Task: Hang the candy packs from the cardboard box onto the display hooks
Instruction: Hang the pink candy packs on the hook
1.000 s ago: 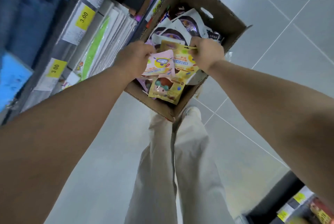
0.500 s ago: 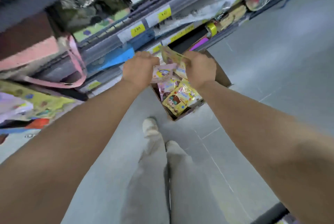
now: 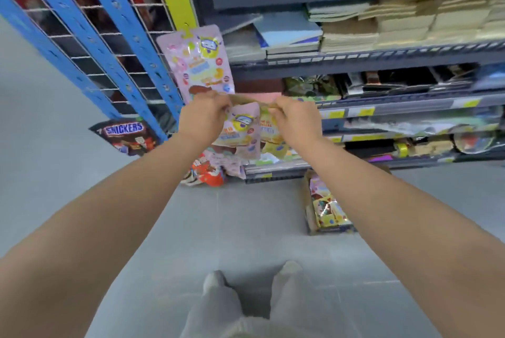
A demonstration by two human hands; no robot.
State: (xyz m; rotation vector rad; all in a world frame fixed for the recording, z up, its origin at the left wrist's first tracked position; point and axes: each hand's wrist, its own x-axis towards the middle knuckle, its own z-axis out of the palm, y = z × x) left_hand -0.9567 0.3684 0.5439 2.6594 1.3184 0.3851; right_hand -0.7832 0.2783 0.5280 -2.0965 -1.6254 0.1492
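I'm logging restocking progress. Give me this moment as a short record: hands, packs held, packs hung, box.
left hand: grips the top edge of the held packs, on the left
right hand: grips the same top edge, on the right
held packs: one pink, one yellow, in front of the rack, not on a hook
hung pack: pink, on the rack just above the hands
box: on the floor to the right, with packs inside
Snickers pack: hangs low on the left
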